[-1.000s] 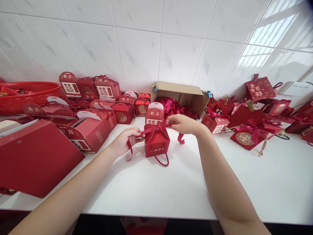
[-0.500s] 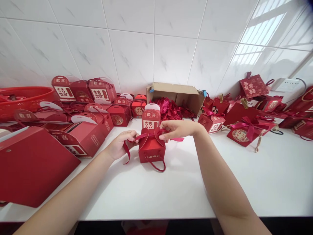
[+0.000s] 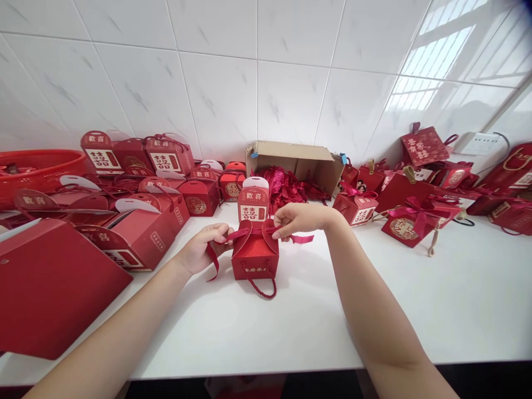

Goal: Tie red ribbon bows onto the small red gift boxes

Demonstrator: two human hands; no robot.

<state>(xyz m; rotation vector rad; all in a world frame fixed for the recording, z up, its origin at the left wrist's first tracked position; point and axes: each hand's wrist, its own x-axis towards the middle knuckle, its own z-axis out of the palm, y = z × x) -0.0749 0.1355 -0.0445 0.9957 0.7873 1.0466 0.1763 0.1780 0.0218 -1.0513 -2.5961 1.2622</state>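
A small red gift box (image 3: 255, 266) stands in front of me on the white table, its rounded flaps folded over the top and a twisted cord handle (image 3: 264, 295) hanging down its near side. Across its top runs a dark red ribbon (image 3: 238, 234). My left hand (image 3: 210, 244) is closed on the ribbon at the box's left, and a loose end dangles below the fingers. At the right flap, my right hand (image 3: 297, 220) pinches the ribbon's other side, its tail sticking out to the right. Directly behind stands another red box (image 3: 253, 197) with a raised, lettered flap.
Many red gift boxes (image 3: 137, 233) crowd the left side, near a red plastic basket (image 3: 45, 160). An open cardboard box (image 3: 295, 149) with a heap of ribbons (image 3: 286, 185) lies against the tiled wall. Bow-tied boxes (image 3: 403, 227) and a power strip (image 3: 477, 143) are at the right.
My hands stay at the box's two sides on the ribbon. The ribbon's right tail now extends out beyond my right hand. The view has shifted slightly.
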